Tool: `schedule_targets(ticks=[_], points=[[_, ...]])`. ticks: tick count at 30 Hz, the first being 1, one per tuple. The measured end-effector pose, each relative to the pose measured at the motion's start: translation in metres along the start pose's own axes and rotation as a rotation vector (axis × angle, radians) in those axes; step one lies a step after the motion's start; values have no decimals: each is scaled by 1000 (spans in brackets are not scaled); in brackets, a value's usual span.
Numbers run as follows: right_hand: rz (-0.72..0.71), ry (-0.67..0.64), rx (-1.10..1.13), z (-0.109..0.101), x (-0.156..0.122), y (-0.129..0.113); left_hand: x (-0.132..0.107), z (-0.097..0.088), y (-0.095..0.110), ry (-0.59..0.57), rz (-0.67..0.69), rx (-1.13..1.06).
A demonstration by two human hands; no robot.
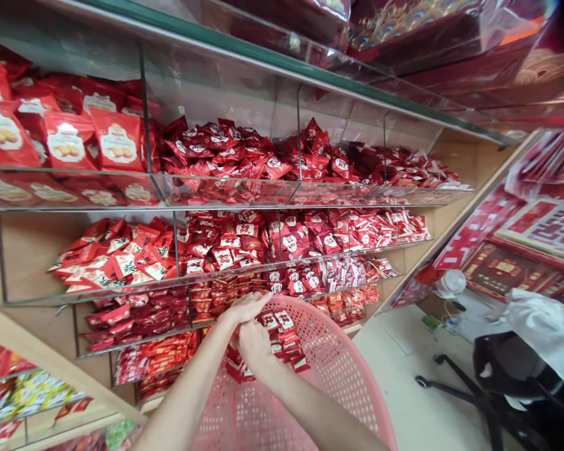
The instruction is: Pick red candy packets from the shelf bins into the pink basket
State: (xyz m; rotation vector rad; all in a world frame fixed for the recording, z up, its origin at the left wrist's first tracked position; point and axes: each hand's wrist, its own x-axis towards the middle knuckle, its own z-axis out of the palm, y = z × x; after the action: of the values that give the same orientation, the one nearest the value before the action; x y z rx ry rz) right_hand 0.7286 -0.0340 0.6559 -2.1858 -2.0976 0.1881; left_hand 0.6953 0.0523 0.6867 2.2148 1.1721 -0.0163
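Red-and-white snack packets (pixel 279 338) are heaped in a slanting stack against the inside of a pink perforated plastic basket (pixel 343 382), directly beside the two hands and to their right. The stack's long axis is seen to run from just below the basket's upper rim, down and to the right along the inner wall. A few more red packets (pixel 235 366) are partly hidden beneath the hands, at the stack's lower left.

The left hand (pixel 247 307) is extended from the lower left and is laid over the right hand (pixel 254 344), which is brought up from the bottom edge. The grip of both is pressed closely together at the stack's left side, with the right hand placed nearer the body of the stack. The fingers are largely hidden, so it cannot be told whether any packet is pinched.

The basket is held up close to glass-fronted shelves (pixel 225 191), which are stocked with red packets. Foil biscuit bags (pixel 117 141) are ranked at the upper left of the shelves. A pale wooden shelf board (pixel 42 357) is seen at the lower left, while a tiled floor (pixel 404 357) and a black swivel-chair base (pixel 451 391) are seen to the right.
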Motion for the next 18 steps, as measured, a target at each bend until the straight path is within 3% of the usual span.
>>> schedule_targets(ticks=[4,9,18], points=[[9,-3,86,-9,-12,3,-5,-2,4,17,2,4],[-35,-109,127,-18,-31,10,-7,-1,6,32,-14,14],[-57,-19,27,8,-17,-4,-3,4,2,56,2,15]])
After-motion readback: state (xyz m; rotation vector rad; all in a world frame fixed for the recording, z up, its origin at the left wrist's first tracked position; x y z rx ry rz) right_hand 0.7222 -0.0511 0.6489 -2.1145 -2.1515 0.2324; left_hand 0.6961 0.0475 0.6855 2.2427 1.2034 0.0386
